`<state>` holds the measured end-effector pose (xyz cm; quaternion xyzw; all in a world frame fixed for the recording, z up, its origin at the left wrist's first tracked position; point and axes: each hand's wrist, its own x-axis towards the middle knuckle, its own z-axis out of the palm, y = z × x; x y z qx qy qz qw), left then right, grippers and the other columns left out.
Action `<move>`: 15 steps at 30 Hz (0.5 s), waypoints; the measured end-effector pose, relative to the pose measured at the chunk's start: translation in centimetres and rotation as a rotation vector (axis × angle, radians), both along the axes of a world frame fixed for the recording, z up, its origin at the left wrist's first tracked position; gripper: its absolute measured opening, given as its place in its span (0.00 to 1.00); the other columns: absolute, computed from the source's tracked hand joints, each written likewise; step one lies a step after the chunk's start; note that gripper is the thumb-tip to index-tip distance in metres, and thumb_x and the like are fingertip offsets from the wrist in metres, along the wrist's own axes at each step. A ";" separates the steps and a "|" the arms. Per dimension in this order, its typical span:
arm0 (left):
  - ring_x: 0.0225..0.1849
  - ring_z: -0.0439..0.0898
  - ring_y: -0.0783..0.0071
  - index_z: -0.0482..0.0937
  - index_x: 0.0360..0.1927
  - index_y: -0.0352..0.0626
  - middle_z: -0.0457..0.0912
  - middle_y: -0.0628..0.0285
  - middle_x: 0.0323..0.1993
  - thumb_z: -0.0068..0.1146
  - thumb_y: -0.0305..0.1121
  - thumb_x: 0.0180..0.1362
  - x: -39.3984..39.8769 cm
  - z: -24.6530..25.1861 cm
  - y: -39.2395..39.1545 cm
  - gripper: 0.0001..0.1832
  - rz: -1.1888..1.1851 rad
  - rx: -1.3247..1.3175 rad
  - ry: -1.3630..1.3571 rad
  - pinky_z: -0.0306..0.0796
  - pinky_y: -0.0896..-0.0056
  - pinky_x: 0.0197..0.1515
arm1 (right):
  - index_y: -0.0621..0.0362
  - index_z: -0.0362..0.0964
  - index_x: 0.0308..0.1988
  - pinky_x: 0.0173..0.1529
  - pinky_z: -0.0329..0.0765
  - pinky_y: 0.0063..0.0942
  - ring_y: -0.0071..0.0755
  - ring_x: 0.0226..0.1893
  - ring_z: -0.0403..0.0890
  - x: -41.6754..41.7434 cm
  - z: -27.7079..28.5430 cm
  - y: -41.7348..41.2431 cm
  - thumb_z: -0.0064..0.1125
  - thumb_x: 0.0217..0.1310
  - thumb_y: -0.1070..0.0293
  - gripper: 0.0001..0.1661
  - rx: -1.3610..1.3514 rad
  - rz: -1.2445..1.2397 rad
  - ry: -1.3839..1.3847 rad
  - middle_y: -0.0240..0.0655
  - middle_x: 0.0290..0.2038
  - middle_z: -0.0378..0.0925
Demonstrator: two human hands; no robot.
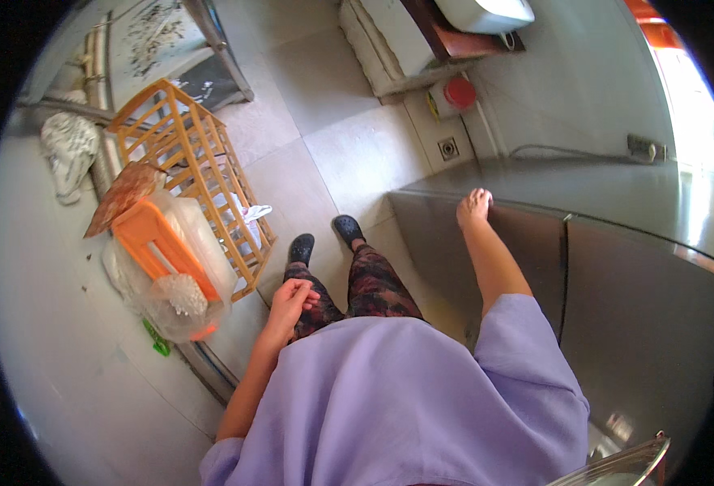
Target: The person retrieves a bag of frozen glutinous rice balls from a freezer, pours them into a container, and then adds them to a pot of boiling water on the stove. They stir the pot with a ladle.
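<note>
My right hand (474,208) rests on the top front edge of a stainless steel cabinet (496,255), its fingers bent over the rim; whether it grips the edge I cannot tell. In front of my thigh hangs my left hand (296,299), with loosely curled fingers and no object visible in it. The nearest thing to its left is a wooden slatted rack (190,155) with plastic bags inside. Beside the rack lies an orange plastic basket (165,243) among clear plastic bags (196,228), one holding small white pieces.
A red-lidded container (459,93) stands on the tiled floor near a square floor drain (448,148). A cable (563,147) runs along the wall to a socket (646,148). Metal frame legs (220,48) stand at upper left. A round metal rim (630,465) shows at lower right.
</note>
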<state>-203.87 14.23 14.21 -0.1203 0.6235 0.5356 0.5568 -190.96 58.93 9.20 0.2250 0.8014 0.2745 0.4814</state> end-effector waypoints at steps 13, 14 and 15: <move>0.39 0.78 0.70 0.68 0.47 0.39 0.79 0.55 0.39 0.46 0.47 0.66 3.3 -10.9 4.6 0.20 -0.483 0.081 -0.342 0.71 0.72 0.40 | 0.48 0.80 0.41 0.56 0.58 0.50 0.36 0.48 0.70 -1.0 0.1 -10.4 0.56 0.57 0.60 0.13 -0.251 0.088 0.173 0.31 0.37 0.78; 0.40 0.78 0.68 0.66 0.49 0.39 0.78 0.54 0.41 0.45 0.50 0.65 3.9 -10.6 5.8 0.23 -0.441 0.047 -0.441 0.72 0.70 0.41 | 0.49 0.79 0.40 0.55 0.61 0.46 0.37 0.47 0.71 -0.4 0.7 -12.4 0.57 0.56 0.60 0.12 -0.385 0.061 0.313 0.32 0.36 0.77; 0.41 0.79 0.66 0.65 0.51 0.39 0.78 0.52 0.43 0.45 0.52 0.65 4.8 -10.9 6.8 0.26 -0.399 0.010 -0.539 0.73 0.67 0.42 | 0.50 0.79 0.38 0.54 0.63 0.43 0.38 0.45 0.72 0.5 1.2 -14.1 0.58 0.56 0.60 0.11 -0.517 0.028 0.455 0.33 0.35 0.77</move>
